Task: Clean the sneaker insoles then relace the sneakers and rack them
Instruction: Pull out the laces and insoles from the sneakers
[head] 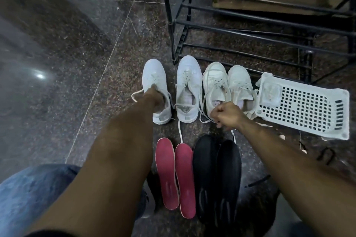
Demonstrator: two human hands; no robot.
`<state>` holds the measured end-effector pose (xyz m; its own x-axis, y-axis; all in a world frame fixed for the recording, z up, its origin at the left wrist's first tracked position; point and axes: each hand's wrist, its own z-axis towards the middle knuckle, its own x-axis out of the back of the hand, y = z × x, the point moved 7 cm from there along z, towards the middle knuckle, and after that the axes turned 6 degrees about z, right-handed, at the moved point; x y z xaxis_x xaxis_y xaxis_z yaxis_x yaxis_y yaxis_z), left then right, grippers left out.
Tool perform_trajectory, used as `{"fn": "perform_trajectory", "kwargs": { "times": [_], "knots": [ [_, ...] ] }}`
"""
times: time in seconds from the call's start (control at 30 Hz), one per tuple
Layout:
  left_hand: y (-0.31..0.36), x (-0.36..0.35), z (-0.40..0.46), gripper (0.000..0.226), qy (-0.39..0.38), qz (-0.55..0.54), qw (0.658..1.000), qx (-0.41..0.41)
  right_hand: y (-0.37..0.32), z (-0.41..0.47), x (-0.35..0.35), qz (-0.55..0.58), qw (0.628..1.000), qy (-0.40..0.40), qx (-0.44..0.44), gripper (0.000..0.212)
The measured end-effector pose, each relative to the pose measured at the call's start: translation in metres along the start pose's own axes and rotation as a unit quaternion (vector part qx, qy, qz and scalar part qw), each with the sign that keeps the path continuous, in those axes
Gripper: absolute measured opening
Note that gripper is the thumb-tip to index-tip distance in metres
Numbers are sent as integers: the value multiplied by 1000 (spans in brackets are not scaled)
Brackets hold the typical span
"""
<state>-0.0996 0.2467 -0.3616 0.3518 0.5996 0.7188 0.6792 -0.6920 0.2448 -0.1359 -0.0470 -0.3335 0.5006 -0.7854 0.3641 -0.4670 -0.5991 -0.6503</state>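
Granite floor holds four sneakers, four insoles; left hand hidden; right hand pinches lace.

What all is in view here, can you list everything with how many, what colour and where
Sneakers: four, white and off-white, in a row on the floor before the rack.
Pink insoles: two, side by side, nearest the person.
Black insoles: two, right of the pink pair.
Basket: one, white, perforated, lying right of the sneakers.
Shoe rack: one, black metal, behind.
Left hand: reaching into the leftmost sneaker.
Right hand: pinching a lace at the third sneaker.
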Motion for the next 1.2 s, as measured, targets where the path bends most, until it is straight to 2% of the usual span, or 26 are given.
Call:
{"fn": "perform_trajectory", "kwargs": {
  "times": [0.07, 0.17, 0.2, 0.27, 0.3, 0.33, 0.37, 0.43, 0.5, 0.63, 0.73, 0.8, 0.87, 0.9, 0.93, 1.0, 1.1, 1.2],
  "knots": [
    [0, -17, 3, 78, 10, 6, 1000, -2, 3, 1, -6, 9, 1000, -16, 6, 10],
    [6, -26, -22, 70, 71, 6, 997, -34, 9, 0, -11, 25, 999, -17, 11, 13],
    [7, -25, -32, 67, 114, 17, 992, -50, 12, -1, -11, 24, 1000, -12, 13, 15],
    [17, -20, -57, 62, 215, 87, 965, -124, 16, 3, -16, 28, 999, 0, 16, 14],
    [26, -25, -67, 58, 229, 126, 949, -174, 19, 3, -18, 33, 999, 1, 15, 8],
    [33, -32, -72, 53, 215, 161, 940, -210, 20, 4, -21, 40, 999, 0, 16, 6],
    [37, -41, -74, 51, 189, 183, 940, -218, 22, 7, -25, 48, 999, -3, 17, 20],
    [38, -53, -72, 50, 146, 188, 953, -188, 23, 7, -29, 52, 998, -5, 19, 35],
    [37, -55, -67, 44, 146, 186, 955, -178, 25, 6, -33, 44, 999, -9, 18, 34],
    [39, -50, -61, 22, 156, 261, 924, -231, 32, 7, -39, 36, 999, -13, 11, 32],
    [45, -39, -63, 14, 165, 276, 914, -249, 36, 7, -41, 44, 999, -16, 11, 29],
    [45, -20, -62, 16, 182, 191, 941, -213, 38, 4, -42, 50, 999, -18, 10, 22],
    [36, 11, -61, 23, 231, -25, 965, -118, 40, 1, -41, 46, 999, -18, 7, 8],
    [26, 25, -62, 27, 254, -148, 954, -54, 40, 0, -39, 41, 999, -17, 10, 6],
    [16, 36, -62, 31, 267, -256, 929, -1, 41, -1, -38, 39, 999, -15, 13, 7],
    [7, 54, -61, 33, 284, -388, 876, 40, 41, -3, -35, 43, 999, -14, 11, 5],
    [-4, 71, -24, 19, 293, -427, 855, 17, 36, -4, -33, 44, 999, -11, 12, 9],
    [3, 68, -5, 21, 246, -393, 886, -7, 31, -4, -35, 34, 999, -8, 23, 17]
  ]
}}
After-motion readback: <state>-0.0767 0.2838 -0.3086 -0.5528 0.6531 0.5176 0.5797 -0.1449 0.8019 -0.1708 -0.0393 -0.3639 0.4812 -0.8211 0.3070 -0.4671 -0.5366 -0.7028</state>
